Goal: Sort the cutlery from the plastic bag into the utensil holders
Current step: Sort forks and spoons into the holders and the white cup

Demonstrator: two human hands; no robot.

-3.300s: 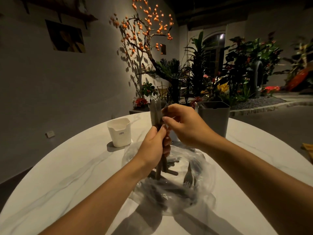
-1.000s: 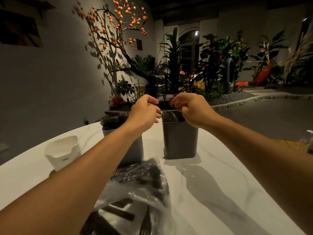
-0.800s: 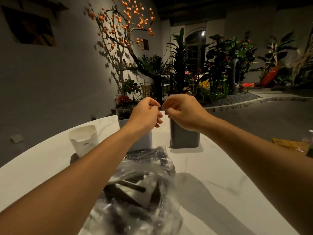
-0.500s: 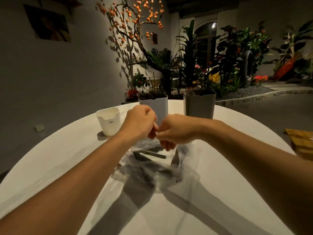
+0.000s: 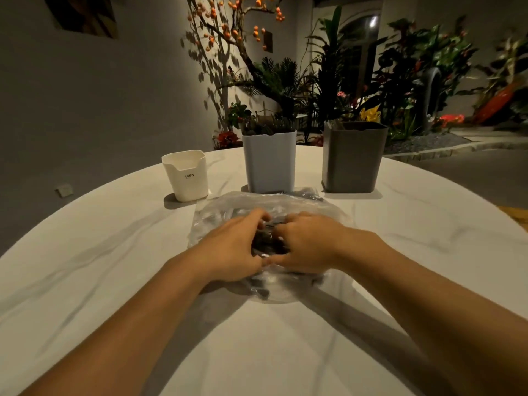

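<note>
step: dig in plastic bag (image 5: 223, 207) under both hands | left hand (image 5: 231, 250) and right hand (image 5: 305, 247) curl on dark cutlery (image 5: 267, 242), grip unclear | tip: grab one kind, lift slow | holders stand past the fingers

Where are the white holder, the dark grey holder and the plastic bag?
white holder (image 5: 188, 181): head view, front wall.
dark grey holder (image 5: 353, 161): head view, front wall.
plastic bag (image 5: 225, 210): head view, bare film beyond the hands.

Bare forearms, sleeveless to the frame's edge; hands (image 5: 268, 247) ungloved.
</note>
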